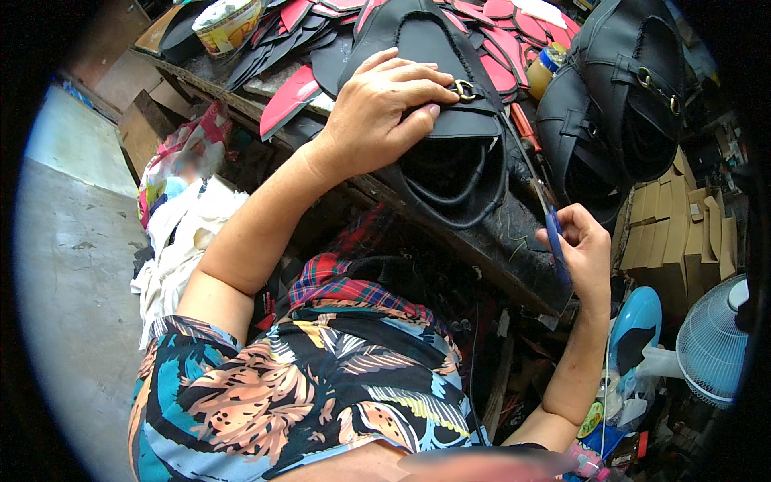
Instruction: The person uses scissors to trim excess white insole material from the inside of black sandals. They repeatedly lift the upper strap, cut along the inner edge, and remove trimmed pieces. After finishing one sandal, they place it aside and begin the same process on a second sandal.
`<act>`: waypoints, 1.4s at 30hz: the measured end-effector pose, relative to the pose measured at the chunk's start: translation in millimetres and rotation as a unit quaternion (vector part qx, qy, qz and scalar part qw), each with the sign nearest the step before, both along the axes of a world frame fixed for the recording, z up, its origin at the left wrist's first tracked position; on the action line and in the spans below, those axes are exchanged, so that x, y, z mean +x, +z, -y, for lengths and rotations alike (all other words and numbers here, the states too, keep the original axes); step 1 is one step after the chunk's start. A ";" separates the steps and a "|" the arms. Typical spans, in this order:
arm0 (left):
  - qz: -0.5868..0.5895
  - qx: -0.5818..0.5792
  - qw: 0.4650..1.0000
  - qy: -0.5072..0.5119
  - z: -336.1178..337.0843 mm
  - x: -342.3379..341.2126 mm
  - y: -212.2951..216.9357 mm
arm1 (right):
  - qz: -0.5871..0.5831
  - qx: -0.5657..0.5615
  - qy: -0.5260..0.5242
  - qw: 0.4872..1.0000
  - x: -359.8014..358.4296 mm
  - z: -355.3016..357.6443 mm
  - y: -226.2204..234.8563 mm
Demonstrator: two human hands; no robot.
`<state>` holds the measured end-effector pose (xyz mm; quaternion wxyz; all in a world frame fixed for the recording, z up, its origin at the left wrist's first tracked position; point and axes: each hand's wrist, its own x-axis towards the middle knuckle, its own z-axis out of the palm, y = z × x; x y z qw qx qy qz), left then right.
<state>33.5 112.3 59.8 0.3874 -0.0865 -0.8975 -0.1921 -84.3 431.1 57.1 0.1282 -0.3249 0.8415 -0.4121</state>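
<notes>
- The fingers (405, 76) of the left hand (377, 108) are spreading flat, pressing on a black leather shoe upper with a strap (450, 120) that is lying on the cluttered wooden workbench (241, 96), fingertips just beside its round brass buckle (464, 88).
- The right hand (582, 245) is curling its fingers shut around blue-handled scissors (554, 233), beside the upper's lower right edge.
- More black uppers (618, 104) are piling to the right; red and black cut leather pieces (293, 36) are lying behind.

Your left hand (385, 104) covers part of the black leather upper (450, 153); your right hand (582, 245) hides the blue scissors' (556, 241) handles, and their tips blur into dark clutter
</notes>
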 end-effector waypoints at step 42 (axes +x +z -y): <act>-0.066 0.133 0.987 -0.055 8.5 -53.2 55.4 | -0.069 0.052 0.011 0.996 -18.5 -9.0 20.2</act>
